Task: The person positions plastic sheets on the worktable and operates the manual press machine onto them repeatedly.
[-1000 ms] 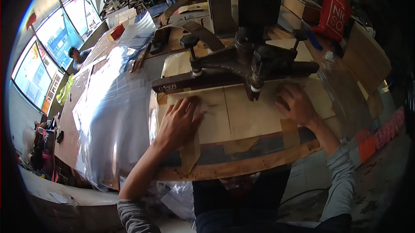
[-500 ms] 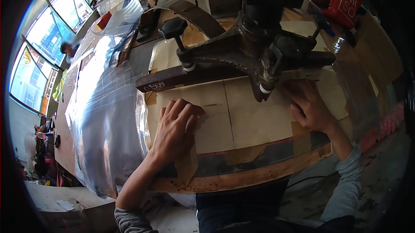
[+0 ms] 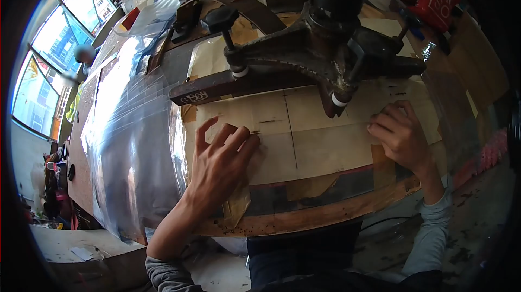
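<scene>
Clear plastic sheets (image 3: 130,156) lie just left of the left hand (image 3: 220,159), whose bent fingers are spread apart over the pale paper (image 3: 320,145). That paper lies on the table (image 3: 271,226) between and beneath both hands; the dark metal bar (image 3: 260,87) (white scrawl near its left end) crosses beyond them. The right hand (image 3: 395,132) curls low over the paper's right part, its grip impossible to tell.

The sleeves (image 3: 429,238) are grey (rather wrinkled), the lower clothing (image 3: 304,248) dark.
</scene>
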